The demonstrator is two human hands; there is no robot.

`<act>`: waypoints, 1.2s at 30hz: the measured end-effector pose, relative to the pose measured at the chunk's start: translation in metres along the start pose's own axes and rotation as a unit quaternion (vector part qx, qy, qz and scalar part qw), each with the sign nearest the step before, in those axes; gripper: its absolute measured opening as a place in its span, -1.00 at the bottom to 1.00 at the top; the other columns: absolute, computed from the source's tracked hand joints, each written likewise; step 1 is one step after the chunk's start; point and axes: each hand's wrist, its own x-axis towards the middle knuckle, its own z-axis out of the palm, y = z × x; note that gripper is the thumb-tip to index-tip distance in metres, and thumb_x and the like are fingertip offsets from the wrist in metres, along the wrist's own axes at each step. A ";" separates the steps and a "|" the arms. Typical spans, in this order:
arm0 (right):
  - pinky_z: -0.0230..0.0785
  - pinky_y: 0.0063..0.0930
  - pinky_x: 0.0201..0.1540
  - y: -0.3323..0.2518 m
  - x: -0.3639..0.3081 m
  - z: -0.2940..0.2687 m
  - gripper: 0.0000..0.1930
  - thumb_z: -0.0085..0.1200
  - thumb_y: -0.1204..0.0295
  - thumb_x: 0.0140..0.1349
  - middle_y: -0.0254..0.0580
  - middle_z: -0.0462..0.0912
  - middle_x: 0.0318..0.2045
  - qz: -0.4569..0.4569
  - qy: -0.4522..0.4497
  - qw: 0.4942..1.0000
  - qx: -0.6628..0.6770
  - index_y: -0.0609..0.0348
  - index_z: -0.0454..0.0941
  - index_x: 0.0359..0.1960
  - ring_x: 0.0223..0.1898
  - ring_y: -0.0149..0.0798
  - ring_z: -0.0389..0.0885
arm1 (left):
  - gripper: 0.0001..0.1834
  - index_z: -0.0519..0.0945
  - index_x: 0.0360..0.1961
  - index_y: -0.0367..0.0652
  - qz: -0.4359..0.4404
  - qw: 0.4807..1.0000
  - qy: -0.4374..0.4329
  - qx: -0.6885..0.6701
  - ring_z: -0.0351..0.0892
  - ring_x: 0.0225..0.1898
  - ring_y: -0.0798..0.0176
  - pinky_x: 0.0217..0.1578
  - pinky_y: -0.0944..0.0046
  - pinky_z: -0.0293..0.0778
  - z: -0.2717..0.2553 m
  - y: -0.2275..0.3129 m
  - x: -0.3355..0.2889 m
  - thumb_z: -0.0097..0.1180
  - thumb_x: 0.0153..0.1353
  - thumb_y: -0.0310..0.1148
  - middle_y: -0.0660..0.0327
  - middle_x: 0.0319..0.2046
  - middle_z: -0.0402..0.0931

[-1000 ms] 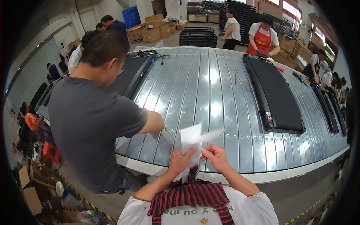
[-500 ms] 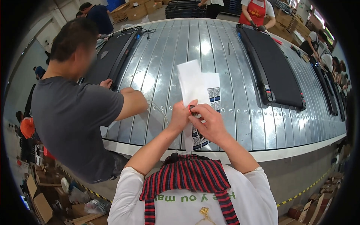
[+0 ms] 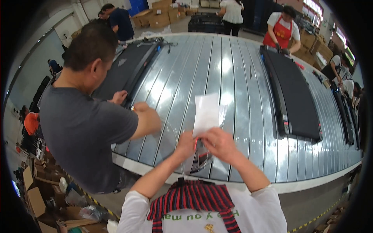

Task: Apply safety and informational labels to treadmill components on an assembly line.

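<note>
Folded white papers stand up between my two hands, over the near edge of the metal table. My left hand is closed at their lower left, with a small red strip at its fingertips. My right hand is closed at their lower right, its fingers bent over the bottom of the papers. Shiny clear plastic shows behind the papers. Below my hands hangs more clear plastic with a dark and red piece in or behind it, too blurred to name.
The slatted metal table spreads ahead. A black treadmill deck lies to the right, another at far left. A co-worker in grey works close on my left; a person in a red apron stands across. Cardboard boxes lie lower left.
My hands sit lower in the picture, as does the table. The papers have swung more upright, and the sheet with printed square codes no longer shows. My right fingers have moved up over the papers' lower end.
</note>
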 end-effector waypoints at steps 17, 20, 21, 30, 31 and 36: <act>0.28 -0.47 -0.09 0.029 -0.022 -0.024 -0.29 0.15 0.48 -0.06 -0.04 0.43 -0.11 0.231 0.145 0.851 0.449 0.29 0.06 0.14 -0.09 -0.29 0.41 | -0.69 0.54 -0.26 -0.33 -0.169 0.927 0.031 -0.333 0.45 -0.32 0.43 -0.27 0.41 0.39 -0.084 0.058 -0.058 0.16 0.04 -0.31 0.24 -0.36 0.54; 0.23 -0.42 -0.03 0.006 -0.012 -0.018 -0.33 0.11 0.51 -0.04 0.00 0.45 -0.12 0.246 0.082 0.801 0.540 0.37 0.07 0.12 -0.06 -0.25 0.41 | -0.71 0.54 -0.25 -0.33 -0.186 0.923 0.039 -0.335 0.45 -0.32 0.42 -0.26 0.41 0.39 -0.094 0.059 -0.066 0.17 0.02 -0.35 0.24 -0.35 0.53; 0.22 -0.42 -0.02 -0.005 -0.007 -0.012 -0.37 0.09 0.53 -0.03 -0.02 0.47 -0.13 0.255 0.069 0.790 0.554 0.39 0.09 0.10 -0.08 -0.25 0.43 | -0.71 0.54 -0.25 -0.32 -0.190 0.926 0.044 -0.322 0.46 -0.32 0.42 -0.26 0.41 0.39 -0.097 0.058 -0.071 0.17 0.02 -0.36 0.24 -0.35 0.53; 0.34 -0.52 -0.15 -0.059 0.010 0.051 -0.50 -0.01 0.67 0.00 -0.02 0.53 -0.24 0.232 0.121 0.773 0.578 0.39 0.17 0.04 -0.22 -0.32 0.51 | -0.67 0.51 -0.21 -0.30 -0.259 0.887 0.095 -0.371 0.46 -0.27 0.38 -0.20 0.37 0.38 -0.114 0.020 -0.129 0.21 -0.04 -0.43 0.22 -0.29 0.52; 0.35 -0.54 -0.17 -0.061 0.007 0.056 -0.50 -0.02 0.68 0.00 -0.03 0.54 -0.26 0.234 0.122 0.771 0.579 0.39 0.17 0.04 -0.25 -0.33 0.53 | -0.66 0.49 -0.19 -0.30 -0.266 0.874 0.095 -0.396 0.46 -0.27 0.36 -0.19 0.35 0.38 -0.113 0.012 -0.135 0.21 -0.05 -0.46 0.22 -0.28 0.51; 0.38 -0.55 -0.22 -0.072 0.007 0.057 -0.45 0.05 0.67 -0.05 -0.06 0.56 -0.30 0.230 0.015 0.811 0.537 0.32 0.18 0.05 -0.30 -0.35 0.54 | -0.71 0.52 -0.23 -0.29 -0.283 0.910 0.115 -0.279 0.47 -0.32 0.39 -0.23 0.39 0.38 -0.131 0.002 -0.161 0.16 0.02 -0.37 0.24 -0.34 0.54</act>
